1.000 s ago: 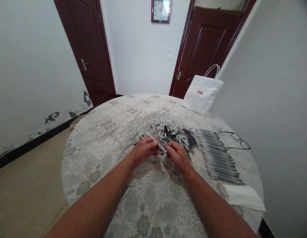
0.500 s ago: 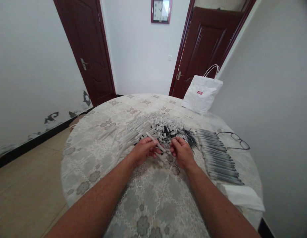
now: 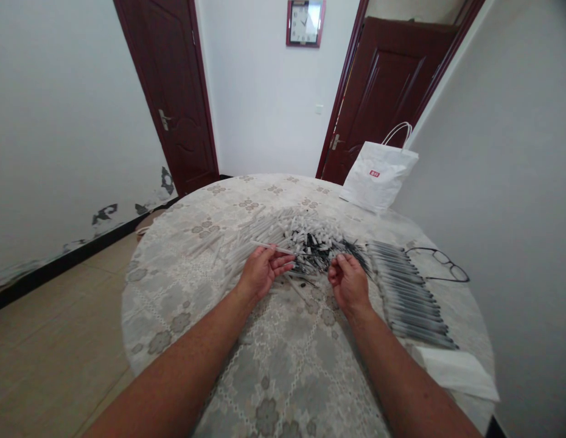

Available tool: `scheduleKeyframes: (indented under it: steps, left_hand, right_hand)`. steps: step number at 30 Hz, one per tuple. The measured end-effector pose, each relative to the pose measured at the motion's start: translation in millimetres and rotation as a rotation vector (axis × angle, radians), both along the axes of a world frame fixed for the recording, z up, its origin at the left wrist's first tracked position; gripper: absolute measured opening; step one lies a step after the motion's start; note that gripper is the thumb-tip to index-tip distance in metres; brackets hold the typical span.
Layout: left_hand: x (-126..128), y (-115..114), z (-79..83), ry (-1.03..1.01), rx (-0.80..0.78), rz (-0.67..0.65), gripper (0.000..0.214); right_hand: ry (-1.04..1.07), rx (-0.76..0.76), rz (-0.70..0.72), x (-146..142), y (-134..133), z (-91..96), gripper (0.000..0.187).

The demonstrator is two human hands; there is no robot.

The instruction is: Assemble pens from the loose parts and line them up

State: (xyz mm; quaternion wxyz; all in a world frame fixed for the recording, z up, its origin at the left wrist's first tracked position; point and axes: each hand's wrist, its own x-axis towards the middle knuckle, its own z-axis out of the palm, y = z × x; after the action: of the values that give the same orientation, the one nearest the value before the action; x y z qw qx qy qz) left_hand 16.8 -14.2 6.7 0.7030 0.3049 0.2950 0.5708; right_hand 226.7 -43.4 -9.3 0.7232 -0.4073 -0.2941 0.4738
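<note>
My left hand (image 3: 263, 271) holds a white pen barrel (image 3: 272, 248) between thumb and fingertips, palm up, just in front of a heap of white pen barrels and caps (image 3: 283, 234). My right hand (image 3: 349, 281) is curled at the near edge of a pile of thin black refills (image 3: 347, 250), its fingertips pinched at the refills; what they hold is too small to make out. Both hands hover over a round table with a lace cloth (image 3: 283, 365).
A row of assembled pens (image 3: 408, 295) lies to the right, with glasses (image 3: 442, 261) beyond it. A white paper bag (image 3: 378, 176) stands at the table's far right edge. A folded white sheet (image 3: 461, 371) lies near right. Walls and two dark doors surround the table.
My hands have drawn apart: the right let go of the barrel and moved right to the black refills. The left hand turned the barrel flatter. The camera shifted slightly.
</note>
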Motion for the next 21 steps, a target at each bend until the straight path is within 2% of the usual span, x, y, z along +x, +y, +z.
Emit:
scheduleKeyframes:
  steps: [10, 17, 21]
  left_hand:
    - [1.8, -1.5, 1.8, 0.038, 0.022, -0.022, 0.022]
    - [0.7, 0.7, 0.0, 0.055, 0.042, 0.017, 0.025]
    - [2.1, -0.7, -1.2, 0.048, 0.042, -0.036, 0.024]
  right_hand:
    - [-0.032, -0.028, 0.013, -6.1, -0.3, 0.7, 0.035]
    - [-0.219, 0.043, 0.009, -6.0, -2.0, -4.8, 0.029]
    - [-0.243, 0.067, 0.092, -8.4, -6.0, -5.2, 0.027]
